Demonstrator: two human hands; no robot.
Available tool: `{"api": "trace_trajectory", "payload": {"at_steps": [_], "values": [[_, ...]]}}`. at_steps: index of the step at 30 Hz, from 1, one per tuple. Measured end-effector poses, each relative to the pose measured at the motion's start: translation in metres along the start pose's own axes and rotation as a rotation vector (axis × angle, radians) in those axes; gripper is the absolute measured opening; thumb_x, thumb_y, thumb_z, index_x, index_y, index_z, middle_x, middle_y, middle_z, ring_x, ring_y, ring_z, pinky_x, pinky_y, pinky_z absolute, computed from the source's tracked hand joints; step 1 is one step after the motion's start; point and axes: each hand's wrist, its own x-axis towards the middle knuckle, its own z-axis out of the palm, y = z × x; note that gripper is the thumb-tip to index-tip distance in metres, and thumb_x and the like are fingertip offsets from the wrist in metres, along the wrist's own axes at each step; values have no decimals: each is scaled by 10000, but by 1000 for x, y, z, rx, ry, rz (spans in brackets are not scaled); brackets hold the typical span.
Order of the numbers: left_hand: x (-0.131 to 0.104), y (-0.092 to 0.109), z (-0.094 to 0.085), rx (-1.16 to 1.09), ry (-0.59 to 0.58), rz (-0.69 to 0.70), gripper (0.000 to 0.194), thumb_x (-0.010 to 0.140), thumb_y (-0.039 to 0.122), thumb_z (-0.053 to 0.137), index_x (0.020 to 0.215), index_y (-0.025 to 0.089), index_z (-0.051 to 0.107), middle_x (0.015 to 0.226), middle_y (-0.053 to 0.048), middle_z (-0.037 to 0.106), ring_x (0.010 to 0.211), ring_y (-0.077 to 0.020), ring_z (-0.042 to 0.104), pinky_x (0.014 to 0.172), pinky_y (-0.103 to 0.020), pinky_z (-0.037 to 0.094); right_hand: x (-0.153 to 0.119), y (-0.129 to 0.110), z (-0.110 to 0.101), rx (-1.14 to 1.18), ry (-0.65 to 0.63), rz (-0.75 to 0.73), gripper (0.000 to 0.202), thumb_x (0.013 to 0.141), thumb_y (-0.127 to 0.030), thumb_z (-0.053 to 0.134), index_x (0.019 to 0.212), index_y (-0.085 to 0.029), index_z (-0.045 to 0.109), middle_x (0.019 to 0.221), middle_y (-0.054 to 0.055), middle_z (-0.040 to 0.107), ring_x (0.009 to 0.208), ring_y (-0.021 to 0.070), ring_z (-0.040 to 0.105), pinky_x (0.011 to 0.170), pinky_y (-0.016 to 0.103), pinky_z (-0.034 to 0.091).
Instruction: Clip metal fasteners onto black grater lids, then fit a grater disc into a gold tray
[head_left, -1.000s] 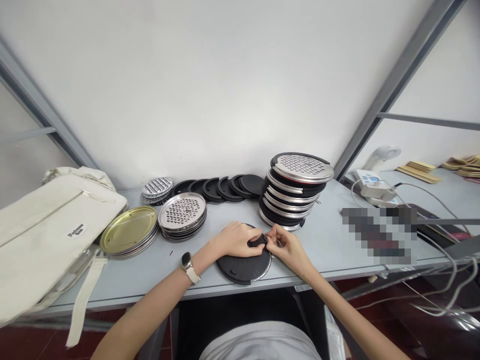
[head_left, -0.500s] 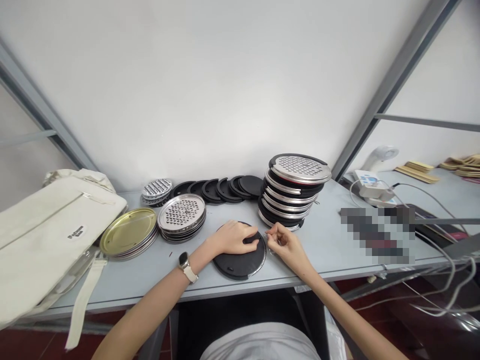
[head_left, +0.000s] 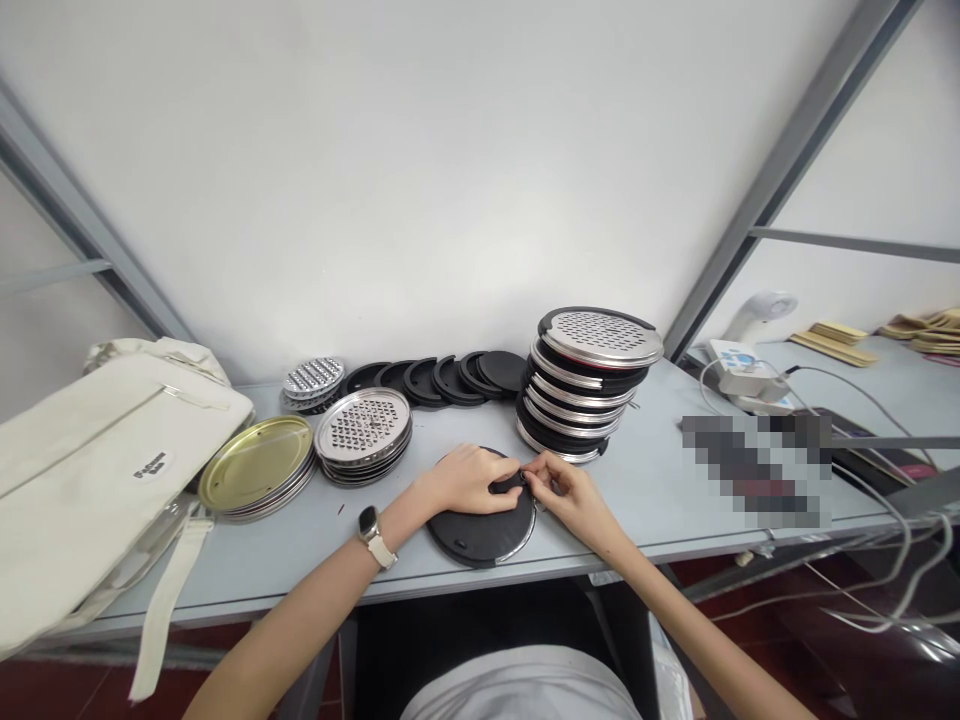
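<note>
A black round disc point(head_left: 469, 537) with a bright metal edge along its right side lies flat near the table's front edge. My left hand point(head_left: 469, 480) rests over its top, thumb and fingers closed on the disc near its right rim; a watch is on that wrist. At the same rim my right hand point(head_left: 561, 492) pinches something tiny between thumb and forefinger, too small to make out. The fingertips of both hands nearly meet there. Behind the right hand rises a tall stack of perforated metal plates in black holders point(head_left: 577, 440).
Left of the disc are a stack of grater plates point(head_left: 367, 425), gold-coloured round plates point(head_left: 259, 465) and a cream bag point(head_left: 112, 490). Several black round holders point(head_left: 420, 382) lean in a row by the wall. A white device point(head_left: 739, 367) and cables stand at the right.
My right hand has moved slightly left, bringing its pinched fingertips onto the disc's rim beside my left fingers. The disc has shifted a little towards me and to the right.
</note>
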Motion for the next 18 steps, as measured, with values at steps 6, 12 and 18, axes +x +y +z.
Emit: {"api": "trace_trajectory", "payload": {"at_steps": [6,12,18], "values": [[-1,-1,2,18,-10,-30,207,852,372,542,750,192,549,642,16,606,561,-126,536,532,-265,270,0,2,0,-10,2,-2,181,908,-344,523,876,-177,586,666,-22,474,638,134,438,611,246,363],[-1,0,0,11,3,-3,168,859,339,529,779,194,560,649,15,608,568,-125,539,533,-264,269,1,1,0,-17,5,-9,187,915,-353,515,890,-182,588,665,-21,483,633,134,443,601,244,369],[1,0,2,20,-5,-15,184,864,349,515,784,191,566,675,6,627,568,-128,544,531,-266,267,2,2,2,-4,6,-25,206,911,-369,517,894,-177,588,666,-19,497,632,135,460,604,246,386]]}}
